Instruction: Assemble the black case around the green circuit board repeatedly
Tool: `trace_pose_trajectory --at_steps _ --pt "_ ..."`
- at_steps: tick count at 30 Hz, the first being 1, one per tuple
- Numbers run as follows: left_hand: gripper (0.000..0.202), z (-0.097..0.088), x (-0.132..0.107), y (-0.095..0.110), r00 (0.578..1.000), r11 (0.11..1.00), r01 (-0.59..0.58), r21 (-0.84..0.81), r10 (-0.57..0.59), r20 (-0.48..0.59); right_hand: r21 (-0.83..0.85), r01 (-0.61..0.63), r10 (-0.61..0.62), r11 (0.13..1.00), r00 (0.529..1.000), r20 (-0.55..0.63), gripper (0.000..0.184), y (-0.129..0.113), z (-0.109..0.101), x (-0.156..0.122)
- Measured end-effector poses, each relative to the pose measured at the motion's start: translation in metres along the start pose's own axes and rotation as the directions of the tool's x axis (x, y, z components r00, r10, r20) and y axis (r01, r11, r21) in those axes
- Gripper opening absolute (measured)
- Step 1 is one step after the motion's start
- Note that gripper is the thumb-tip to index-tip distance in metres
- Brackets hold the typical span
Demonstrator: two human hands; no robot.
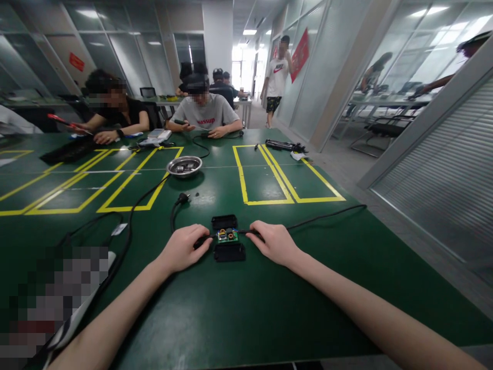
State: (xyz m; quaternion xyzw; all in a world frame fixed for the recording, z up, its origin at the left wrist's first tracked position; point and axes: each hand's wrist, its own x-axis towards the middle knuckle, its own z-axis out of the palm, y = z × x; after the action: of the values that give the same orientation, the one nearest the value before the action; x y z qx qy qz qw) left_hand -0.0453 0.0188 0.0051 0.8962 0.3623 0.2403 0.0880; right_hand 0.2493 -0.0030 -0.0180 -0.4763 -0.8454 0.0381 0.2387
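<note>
A small green circuit board (227,235) with copper-wound coils lies between my hands, in the gap between two black plastic case halves. One case half (224,221) is just beyond the board, the other (229,253) just nearer to me. My left hand (188,246) is closed on the black cable at the board's left end. From there the cable curves away to a black plug (183,198). My right hand (272,241) pinches the thinner black cable (327,215) at the board's right end, which runs off to the right.
On the green table (185,318) a metal bowl (184,166) holds small metal parts. Yellow tape rectangles (267,202) mark the surface. A blurred-out object with a white edge (82,313) and cables lie at left. Black tools (285,146) rest far right. People sit across the table.
</note>
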Motion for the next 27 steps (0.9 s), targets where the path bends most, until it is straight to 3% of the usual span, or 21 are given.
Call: trace_pose_trajectory --at_steps 6,12,19,27 --pt "0.026 -0.003 0.001 0.002 0.994 0.991 0.104 -0.088 -0.100 0.051 0.072 -0.045 0.039 0.996 0.996 0.081 0.026 0.001 -0.004 0.000" --pt "0.045 -0.004 0.001 0.001 0.976 0.975 0.206 -0.085 -0.198 0.093 0.010 -0.079 0.074 0.997 0.972 0.224 0.048 0.015 -0.017 -0.001" --pt "0.052 -0.003 0.005 -0.003 0.928 0.930 0.365 -0.049 -0.359 0.100 0.164 -0.208 0.173 0.964 0.963 0.206 0.059 0.020 -0.021 0.000" --pt "0.054 -0.010 0.010 0.000 0.884 0.822 0.458 -0.339 -0.379 0.275 0.328 -0.279 0.213 0.902 0.951 0.225 0.062 0.024 -0.024 0.002"
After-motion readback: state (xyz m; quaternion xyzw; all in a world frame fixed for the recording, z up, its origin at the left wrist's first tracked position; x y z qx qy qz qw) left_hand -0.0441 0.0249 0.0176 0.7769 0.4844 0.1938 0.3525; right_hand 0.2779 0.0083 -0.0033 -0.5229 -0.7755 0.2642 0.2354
